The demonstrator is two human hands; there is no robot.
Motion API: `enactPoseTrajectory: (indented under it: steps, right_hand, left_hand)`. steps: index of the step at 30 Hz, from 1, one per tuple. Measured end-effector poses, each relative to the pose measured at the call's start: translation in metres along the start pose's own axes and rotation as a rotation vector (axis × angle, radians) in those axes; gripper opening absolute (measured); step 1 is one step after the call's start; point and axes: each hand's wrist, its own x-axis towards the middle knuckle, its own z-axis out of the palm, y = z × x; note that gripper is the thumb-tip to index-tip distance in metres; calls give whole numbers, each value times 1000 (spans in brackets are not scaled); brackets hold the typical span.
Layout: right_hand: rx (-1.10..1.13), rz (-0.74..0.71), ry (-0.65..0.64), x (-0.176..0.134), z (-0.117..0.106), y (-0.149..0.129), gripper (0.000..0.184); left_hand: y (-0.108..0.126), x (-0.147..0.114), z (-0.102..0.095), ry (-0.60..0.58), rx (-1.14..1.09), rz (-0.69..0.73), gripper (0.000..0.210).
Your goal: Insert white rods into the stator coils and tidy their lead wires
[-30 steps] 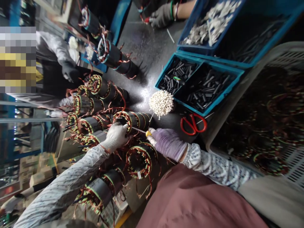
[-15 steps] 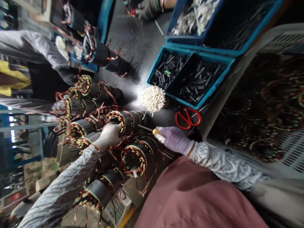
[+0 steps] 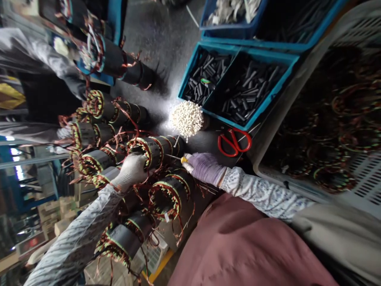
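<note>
My left hand (image 3: pixel 131 171), in a white knitted glove, grips the near end of a motor stator (image 3: pixel 153 150) with copper windings, its fingers partly hidden at the bore. In a purple glove with pale fingertips, my right hand (image 3: pixel 202 167) is closed round the yellow handle of a thin metal screwdriver-like tool (image 3: pixel 183 159). The tool's shaft points left, its tip at the windings on the stator's side; whether it touches cannot be made out. Another stator (image 3: pixel 166 200) lies just below, its copper leads hanging out. Beyond the gripped stator stands a bundle of white sticks or ties (image 3: pixel 187 119).
Red-handled scissors (image 3: pixel 234 142) lie right of the bundle. Behind are a blue divided bin (image 3: pixel 250 121) of black tube pieces and more blue bins. A grey crate (image 3: pixel 262 159) of stators stands at right. More stators (image 3: pixel 89 135) and a co-worker's sleeve (image 3: pixel 56 59) are at left.
My right hand has moved left with the tool, bringing its tip against or close to the stator's windings. My left hand keeps its grip. The whole view has shifted slightly.
</note>
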Motion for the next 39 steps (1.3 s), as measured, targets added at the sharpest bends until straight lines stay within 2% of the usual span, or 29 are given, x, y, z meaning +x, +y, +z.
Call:
enactPoseTrajectory:
  steps: [6,11,20,23,27,30,32,35,37,39]
  right_hand:
    - [90,-7,-19,-3,6,3,40]
    - [48,56,16,-2,6,-3,43]
    - [-50,-44,-20,20,-20,-17,36]
    - [-11,-72,-30,36,-13,-33,34]
    - [229,-7,-80,47,4,-51,36]
    - [286,-16,-89,31,8,-34,37]
    - [226,-27,-78,11,8,-8,36]
    - [121,79,-57,-14,10,33,39]
    - [74,145,-59,-20,15,48,40]
    - [75,136,-68,-18,20,52,41]
  left_hand:
    - [0,0,0,11,-16,4,50]
    - [0,0,1,-3,14,-11,51]
    - [-3,0,1,-1,-31,52,46]
    - [-7,0,-1,-9,-29,136,43]
    - [-11,0,-3,-34,17,198,43]
    - [-9,0,-4,-55,45,182,44]
    - [-6,0,-4,-56,46,162,44]
    - [-3,1,-4,-55,64,128,44]
    - [-1,1,-4,-60,78,104,45]
    - [1,1,-3,-65,77,73,46]
